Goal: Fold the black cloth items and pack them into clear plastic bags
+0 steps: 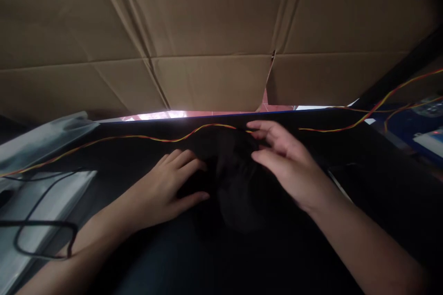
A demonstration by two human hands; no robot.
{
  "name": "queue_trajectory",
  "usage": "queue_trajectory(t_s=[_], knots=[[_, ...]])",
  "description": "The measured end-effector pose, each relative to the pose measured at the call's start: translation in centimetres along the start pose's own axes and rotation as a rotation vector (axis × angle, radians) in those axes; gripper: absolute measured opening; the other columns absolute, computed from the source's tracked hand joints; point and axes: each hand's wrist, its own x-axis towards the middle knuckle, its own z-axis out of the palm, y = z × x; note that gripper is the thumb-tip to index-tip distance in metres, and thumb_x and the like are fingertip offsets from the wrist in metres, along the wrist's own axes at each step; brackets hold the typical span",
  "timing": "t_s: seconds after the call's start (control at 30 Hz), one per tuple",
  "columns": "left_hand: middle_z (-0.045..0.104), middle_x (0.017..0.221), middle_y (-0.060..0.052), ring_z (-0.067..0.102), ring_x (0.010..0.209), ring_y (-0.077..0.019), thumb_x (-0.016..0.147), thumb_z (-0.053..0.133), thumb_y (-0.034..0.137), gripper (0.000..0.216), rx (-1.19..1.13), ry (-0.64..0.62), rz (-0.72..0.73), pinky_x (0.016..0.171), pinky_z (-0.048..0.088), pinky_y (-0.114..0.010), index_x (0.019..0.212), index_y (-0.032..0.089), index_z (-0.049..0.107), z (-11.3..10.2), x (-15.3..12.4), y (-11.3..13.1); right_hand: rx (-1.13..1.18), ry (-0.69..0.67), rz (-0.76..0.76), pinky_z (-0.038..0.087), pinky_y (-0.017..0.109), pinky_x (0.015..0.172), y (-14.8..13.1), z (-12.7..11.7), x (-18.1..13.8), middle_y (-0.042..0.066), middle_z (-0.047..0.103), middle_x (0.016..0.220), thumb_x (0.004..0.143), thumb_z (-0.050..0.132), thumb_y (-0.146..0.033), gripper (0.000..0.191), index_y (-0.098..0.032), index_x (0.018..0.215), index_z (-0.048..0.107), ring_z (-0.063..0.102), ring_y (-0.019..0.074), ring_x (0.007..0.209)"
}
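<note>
A dark, rounded black object [238,184] lies on a black surface [242,262] in the middle of the view; its shape is hard to make out in the dim light. My left hand [166,189] rests on its left side, fingers curved against it. My right hand [284,161] reaches over its right top, fingers bent and touching it near a thin red-and-yellow wire [194,133] that runs across the surface behind the hands.
Large cardboard flaps [214,32] fill the upper half. A grey flat device [38,193] with black cables [41,235] lies at the left. More red-yellow wires [380,101] and a blue item [422,129] sit at the far right.
</note>
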Motion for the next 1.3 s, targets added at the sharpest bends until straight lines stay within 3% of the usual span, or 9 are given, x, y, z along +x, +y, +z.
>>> queue_trajectory(t_s=[0.13,0.3,0.43,0.53,0.77,0.87,1.0,1.17,1.3], knots=[[0.068,0.117,-0.002,0.064,0.108,-0.0278,0.097,0.071,0.050,0.026,0.033,-0.113,-0.087,0.101,0.048,-0.046,0.113,0.031,0.067,-2.3,-1.4,-2.1,-0.479,0.035,-0.060,0.057,0.032,0.068,0.9,-3.1,1.1,0.002,0.068,0.125,0.084,0.063,-0.013,0.070,-0.037,0.149,0.052,0.070,0.0179,0.083],[0.066,0.114,-0.002,0.062,0.108,-0.0299,0.085,0.073,0.035,0.027,0.053,-0.207,-0.171,0.104,0.047,-0.051,0.111,0.031,0.067,-4.2,-2.5,-2.8,-0.882,0.086,-0.251,0.060,0.042,0.085,1.1,-3.1,1.1,0.007,0.071,0.119,0.097,0.060,-0.021,0.039,-0.028,0.135,0.066,0.071,0.0242,0.095],[0.065,0.126,-0.002,0.060,0.118,-0.0324,0.085,0.070,0.033,0.034,0.055,-0.141,-0.123,0.110,0.043,-0.055,0.118,0.033,0.066,-3.9,-2.3,-1.8,-0.857,-0.314,-0.274,0.065,0.042,0.090,0.0,-0.8,-0.7,0.007,0.064,0.142,0.091,0.082,-0.050,0.065,-0.039,0.150,0.060,0.071,0.0299,0.116],[0.067,0.123,-0.001,0.062,0.117,-0.0301,0.084,0.064,0.022,0.035,0.029,-0.160,-0.089,0.108,0.045,-0.050,0.117,0.034,0.067,-3.7,-2.3,-1.6,-0.874,-0.453,-0.145,0.066,0.039,0.089,-0.3,-0.5,-1.5,0.002,0.060,0.150,0.092,0.079,-0.037,0.067,-0.048,0.154,0.056,0.074,0.0270,0.115],[0.073,0.094,0.003,0.068,0.097,-0.0229,0.089,0.053,0.017,0.023,0.063,-0.208,-0.113,0.091,0.051,-0.035,0.089,0.030,0.072,-6.0,-3.8,-3.9,-0.393,-0.235,0.082,0.066,0.040,0.088,-0.8,-4.8,0.8,0.006,0.077,0.127,0.093,0.057,-0.019,0.046,-0.035,0.133,0.072,0.077,0.0281,0.115],[0.074,0.091,0.006,0.068,0.083,-0.0173,0.096,0.044,0.016,0.030,0.042,-0.209,-0.185,0.077,0.051,-0.029,0.097,0.027,0.073,-6.8,-3.9,-4.4,-0.698,-0.090,0.090,0.065,0.045,0.085,0.4,-5.9,1.4,0.008,0.076,0.127,0.089,0.057,-0.016,0.046,-0.031,0.130,0.072,0.077,0.0295,0.106],[0.073,0.117,-0.001,0.071,0.101,-0.0227,0.105,0.045,0.026,0.030,0.154,-0.026,-0.150,0.090,0.053,-0.035,0.124,0.027,0.069,-6.2,-3.0,-3.8,-1.017,0.053,-0.215,0.062,0.046,0.089,1.2,-4.3,1.3,0.010,0.068,0.131,0.089,0.060,-0.013,0.048,-0.028,0.134,0.068,0.073,0.0287,0.105],[0.067,0.108,-0.002,0.066,0.097,-0.0200,0.109,0.041,0.027,0.025,0.291,0.174,-0.097,0.087,0.050,-0.033,0.110,0.022,0.066,-5.9,-2.4,-1.6,-0.779,-0.406,-0.334,0.057,0.030,0.073,-0.5,-0.2,-0.5,-0.001,0.074,0.103,0.101,0.064,-0.018,0.015,-0.029,0.103,0.075,0.071,0.0163,0.085],[0.066,0.075,0.008,0.058,0.058,-0.0090,0.104,0.048,0.030,0.018,-0.003,-0.116,-0.121,0.054,0.041,-0.022,0.100,0.027,0.065,-6.1,-2.9,-1.2,-0.809,-0.583,-0.255,0.059,0.034,0.091,0.3,1.5,-1.1,-0.001,0.081,0.114,0.106,0.061,-0.018,0.030,-0.031,0.126,0.080,0.077,0.0183,0.099]])
